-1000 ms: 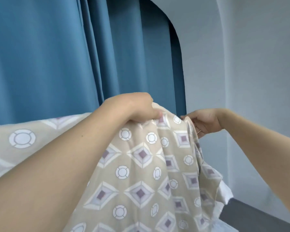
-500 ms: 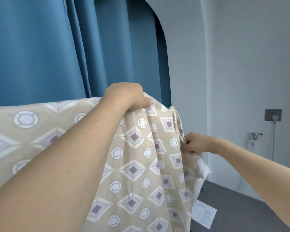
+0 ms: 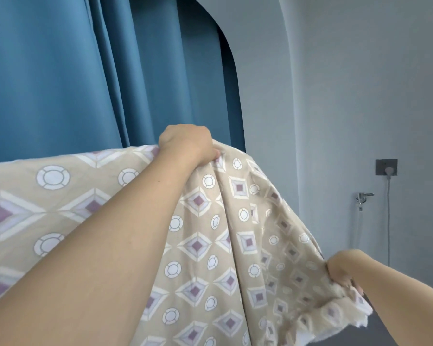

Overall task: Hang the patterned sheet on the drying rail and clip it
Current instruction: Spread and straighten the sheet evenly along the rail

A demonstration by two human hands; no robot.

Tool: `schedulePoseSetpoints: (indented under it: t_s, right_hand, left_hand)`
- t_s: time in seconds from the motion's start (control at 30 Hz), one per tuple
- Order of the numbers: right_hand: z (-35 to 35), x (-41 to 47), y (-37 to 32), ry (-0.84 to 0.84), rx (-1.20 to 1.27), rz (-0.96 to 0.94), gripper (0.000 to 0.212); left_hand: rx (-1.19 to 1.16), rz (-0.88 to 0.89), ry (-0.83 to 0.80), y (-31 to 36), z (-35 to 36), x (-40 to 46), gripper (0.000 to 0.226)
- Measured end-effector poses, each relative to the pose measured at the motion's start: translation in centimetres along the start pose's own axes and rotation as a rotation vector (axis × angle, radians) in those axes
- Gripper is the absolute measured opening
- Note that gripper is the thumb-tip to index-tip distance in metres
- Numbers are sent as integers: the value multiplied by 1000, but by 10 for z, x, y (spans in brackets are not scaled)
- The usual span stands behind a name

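Note:
The patterned sheet [image 3: 210,245], beige with purple diamonds and white circles, is draped in a ridge across the lower half of the view. My left hand [image 3: 188,143] grips the sheet at its highest point, fingers curled over the top fold. My right hand [image 3: 343,270] grips the sheet's right edge low down and holds it out to the right, so the cloth fans between the two hands. The drying rail is hidden under the cloth or out of view. No clip is visible.
A blue curtain [image 3: 85,71] hangs directly behind the sheet. A pale wall [image 3: 360,96] stands to the right, bearing a socket with a plugged-in cable [image 3: 386,167] and a metal tap [image 3: 363,197]. A dark floor or surface shows at the bottom right.
My right hand has slid down the sheet's edge from near the top to low on the right, pulling the cloth outward. My left hand has kept its grip at the top.

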State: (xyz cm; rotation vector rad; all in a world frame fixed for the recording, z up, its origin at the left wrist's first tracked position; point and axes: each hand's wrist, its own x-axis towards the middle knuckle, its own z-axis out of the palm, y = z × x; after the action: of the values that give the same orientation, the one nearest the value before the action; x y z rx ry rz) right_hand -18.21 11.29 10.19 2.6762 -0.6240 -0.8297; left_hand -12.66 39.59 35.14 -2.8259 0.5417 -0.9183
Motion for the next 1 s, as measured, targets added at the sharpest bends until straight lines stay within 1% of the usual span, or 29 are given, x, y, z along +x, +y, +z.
schedulePoseSetpoints:
  t_s: [0.03,0.1,0.17,0.2,0.27,0.3,0.37,0.4,0.47,0.53,0.57,0.6,0.63,0.67,0.7,0.77,0.87,1.0]
  right_hand:
    - [5,2,0,-26,88,7,23]
    - [1,11,-2,-73,360,-32,36]
    - [-17,12,-9,-93,634,-145,48]
    - [-30,10,-11,-47,818,-225,59]
    - [-62,-5,-17,133,1216,-400,87]
    - [-78,-15,-20,255,1357,-497,93]
    - [-108,-36,-30,529,1498,-664,95]
    - [-121,-45,-35,657,1518,-741,95]
    - [-144,-64,-47,859,1447,-850,100]
    - [-162,-72,-55,977,1296,-822,102]
    - [-168,-76,-56,1046,1206,-754,97]
    - [-173,-77,-55,1119,1111,-696,85]
    - [-178,-79,-54,1164,1014,-679,66]
    - [-181,-82,-53,1167,949,-703,42]
    - [-183,-85,-54,1150,920,-744,30]
    - [-184,-86,-54,1103,924,-785,42]
    - [-183,-81,-55,1100,944,-766,43]
    - [-180,-69,-53,1096,1012,-758,46]
  left_hand:
    - [-1,4,14,2,-1,0,34]
    - [1,12,33,5,-2,-1,34]
    - [15,18,38,7,-1,-2,34]
    - [24,21,39,8,-1,-2,33]
    - [37,27,41,7,0,-3,33]
    - [40,27,41,5,0,-3,33]
    - [39,28,40,2,-1,-5,33]
    - [39,30,37,1,-2,-6,32]
    - [37,36,32,-1,-3,-9,25]
    - [30,41,23,-1,-7,-12,15]
    - [25,47,16,-1,-8,-14,13]
    - [18,55,7,0,-10,-17,12]
    - [11,65,1,-1,-12,-20,12]
    - [5,71,-2,-1,-14,-23,12]
    - [1,75,-4,-1,-16,-25,13]
    - [-2,86,-13,-3,-21,-32,13]
    - [6,86,-55,-10,-30,-43,12]
    - [85,-46,-219,-29,-45,-60,15]
